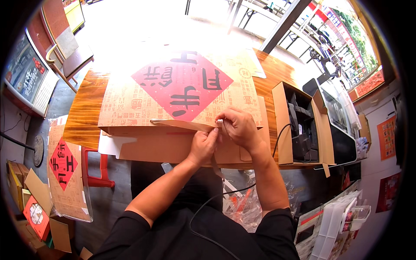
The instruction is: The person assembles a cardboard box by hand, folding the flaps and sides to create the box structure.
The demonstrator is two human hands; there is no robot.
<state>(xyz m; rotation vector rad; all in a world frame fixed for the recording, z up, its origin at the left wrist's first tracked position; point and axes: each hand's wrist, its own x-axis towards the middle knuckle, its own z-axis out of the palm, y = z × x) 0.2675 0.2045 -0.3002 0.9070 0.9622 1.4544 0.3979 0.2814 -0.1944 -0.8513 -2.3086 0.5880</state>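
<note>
- A flat kraft-paper bag (182,93) with a red diamond panel lies on the wooden table (84,117), atop brown cardboard (169,147).
- The left hand (203,145) pinches a thin strip (215,167) at the bag's near edge.
- The right hand (239,128) pinches a small white piece (219,122) just beside it.
- An open box (299,125) stands to the right.

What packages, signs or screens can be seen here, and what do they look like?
Flat kraft package: on the wooden table, tan with a red diamond label.
Matching package: lower left, leaning, in clear wrap.
Open cardboard box: table's right end, brown.
Screen: far left, dark, pale frame.

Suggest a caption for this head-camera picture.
Both hands, left hand and right hand, pinch a strip at the flat printed paper bag's edge on a wooden table.
</note>
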